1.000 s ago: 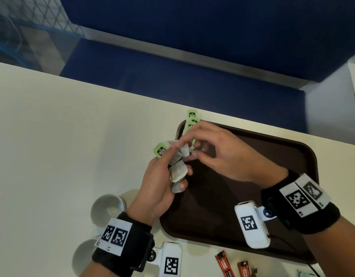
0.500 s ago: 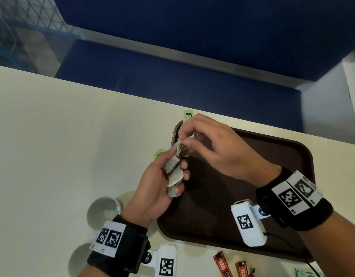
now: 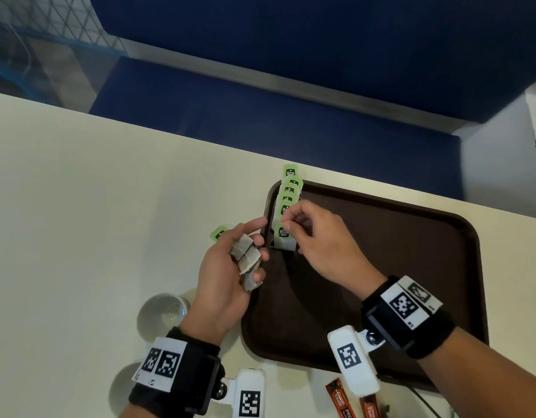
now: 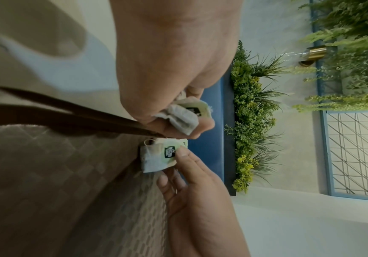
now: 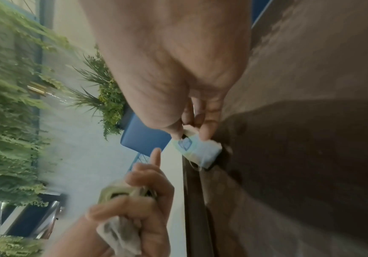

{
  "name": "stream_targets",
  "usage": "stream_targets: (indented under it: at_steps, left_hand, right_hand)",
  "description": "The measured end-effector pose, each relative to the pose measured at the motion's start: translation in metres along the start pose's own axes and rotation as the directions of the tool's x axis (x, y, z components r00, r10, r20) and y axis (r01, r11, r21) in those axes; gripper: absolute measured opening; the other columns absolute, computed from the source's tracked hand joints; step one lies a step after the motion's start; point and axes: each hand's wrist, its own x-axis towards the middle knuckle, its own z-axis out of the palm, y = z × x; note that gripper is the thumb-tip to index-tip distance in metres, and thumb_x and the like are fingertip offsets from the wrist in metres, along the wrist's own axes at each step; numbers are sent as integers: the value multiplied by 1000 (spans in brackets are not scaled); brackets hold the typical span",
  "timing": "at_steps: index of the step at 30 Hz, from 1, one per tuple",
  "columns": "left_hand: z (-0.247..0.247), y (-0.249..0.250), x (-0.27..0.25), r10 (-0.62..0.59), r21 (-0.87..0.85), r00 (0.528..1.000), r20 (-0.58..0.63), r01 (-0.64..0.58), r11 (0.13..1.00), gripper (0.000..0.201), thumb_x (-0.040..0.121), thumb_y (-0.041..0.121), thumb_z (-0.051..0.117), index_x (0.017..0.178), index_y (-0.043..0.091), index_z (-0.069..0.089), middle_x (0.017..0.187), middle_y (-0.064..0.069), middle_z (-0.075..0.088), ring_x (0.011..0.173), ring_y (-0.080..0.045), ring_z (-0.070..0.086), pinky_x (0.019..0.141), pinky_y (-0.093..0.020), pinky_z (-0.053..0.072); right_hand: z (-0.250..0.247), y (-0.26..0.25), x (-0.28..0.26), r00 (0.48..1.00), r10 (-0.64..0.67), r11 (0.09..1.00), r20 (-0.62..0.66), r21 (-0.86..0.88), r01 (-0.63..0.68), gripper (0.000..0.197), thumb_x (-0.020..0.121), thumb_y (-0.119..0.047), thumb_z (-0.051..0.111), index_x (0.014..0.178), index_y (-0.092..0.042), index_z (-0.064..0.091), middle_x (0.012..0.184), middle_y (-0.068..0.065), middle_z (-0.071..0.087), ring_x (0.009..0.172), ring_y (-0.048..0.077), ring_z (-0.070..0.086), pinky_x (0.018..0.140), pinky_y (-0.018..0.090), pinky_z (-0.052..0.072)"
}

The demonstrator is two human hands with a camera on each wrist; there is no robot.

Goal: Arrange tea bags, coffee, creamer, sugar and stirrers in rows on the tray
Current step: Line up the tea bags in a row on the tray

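A small white paper tea bag with a green tag (image 3: pixel 283 236) sits at the left edge of the dark brown plastic tray (image 3: pixel 411 267). The right hand (image 3: pixel 321 245) pinches it between thumb and fingertip, and the wrist views show the bag's soft, crinkly paper and a thin string. Behind it, a row of more green paper tags (image 3: pixel 289 188) runs along the tray's left side to the far corner, one tag over the next.

The left hand (image 3: pixel 227 276) is just beside the tray, over the table. Its fingers curl around a bunch of folded white tea bags (image 3: pixel 245 254), and its first finger points out straight. A green tag (image 3: pixel 220 233) pokes out behind this hand.

The tray floor has a bumpy diamond pattern in the left wrist view. The tray lies on a smooth cream table (image 3: pixel 94 206). Near the left wrist stand two round white cups (image 3: pixel 162 313). At the near edge of the table lie shiny red and orange packets (image 3: pixel 340 398).

Past the table is a blue padded bench (image 3: pixel 260 122). The wrist views show a wall of green leafy plants (image 4: pixel 251 111) and a blue wire grid.
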Motion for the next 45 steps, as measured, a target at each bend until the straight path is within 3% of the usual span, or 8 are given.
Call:
stream_targets:
  at_steps: [2, 9, 18, 32, 36, 40, 42, 45]
  left_hand:
    - [0, 0, 0, 3, 5, 1000, -5, -3, 1000, 39, 111, 27, 47, 128, 3, 73, 78, -2, 60, 64, -13, 57, 39, -19, 40]
    - [-1, -3, -3, -3, 10, 1000, -2, 3, 1000, 38, 110, 28, 50, 127, 4, 75, 80, -2, 60, 66, -14, 57, 39, -19, 41]
    - [-1, -4, -2, -7, 21, 1000, 5, 7, 1000, 39, 109, 28, 50, 126, 4, 75, 81, -3, 60, 65, -14, 57, 39, -19, 41]
    - [3, -7, -2, 7, 118, 1000, 10, -9, 993, 42, 112, 32, 49, 128, 2, 74, 82, -5, 63, 65, -15, 61, 41, -22, 43]
    - [7, -9, -6, -10, 176, 1000, 17, 7, 984, 45, 113, 38, 46, 120, 4, 75, 83, -8, 66, 65, -18, 64, 42, -25, 44]
    - [14, -11, -13, -61, 261, 998, 33, 51, 964, 48, 113, 44, 47, 118, 5, 74, 80, -8, 66, 63, -17, 64, 40, -25, 44]
    - [17, -15, -17, -81, 354, 995, 61, 54, 934, 45, 113, 42, 47, 110, 8, 75, 78, -8, 64, 62, -18, 63, 39, -24, 42]
    - [19, -18, -22, -128, 449, 986, 110, 66, 891, 40, 113, 38, 44, 108, 9, 70, 77, -9, 61, 61, -21, 62, 38, -23, 38]
  right_hand:
    - [8, 3, 1, 998, -10, 1000, -62, -29, 9, 5, 104, -22, 67, 103, -26, 69, 107, -15, 62, 100, 1, 61, 88, 20, 51]
    - [16, 11, 12, 975, -40, 999, -219, -13, 38, 9, 103, -18, 69, 102, -27, 71, 106, -12, 55, 95, 4, 60, 90, 26, 50]
    - [14, 13, 13, 972, -25, 999, -234, 29, 33, 9, 103, -19, 69, 103, -28, 71, 101, -9, 58, 91, 3, 59, 82, 17, 44]
    - [8, 5, 5, 961, -80, 995, -264, 43, 94, 18, 101, -22, 73, 116, -32, 71, 106, -7, 58, 92, 8, 60, 80, 20, 49]
    - [-4, -9, -21, 963, -236, 965, -127, 90, 248, 18, 101, -11, 72, 113, -24, 74, 107, -5, 62, 97, 19, 63, 81, 29, 54]
    - [-14, -16, -39, 947, -317, 947, 48, 70, 314, 15, 101, -8, 73, 112, -18, 77, 111, -4, 60, 91, 10, 64, 76, 15, 49]
    - [-14, -16, -40, 953, -294, 955, 70, 60, 290, 16, 102, -14, 72, 117, -20, 76, 114, -6, 59, 88, 6, 64, 75, 14, 49]
    - [-18, -17, -33, 979, -150, 988, 135, -2, 152, 20, 103, -30, 69, 123, -29, 73, 113, -13, 59, 88, 8, 61, 81, 23, 51]
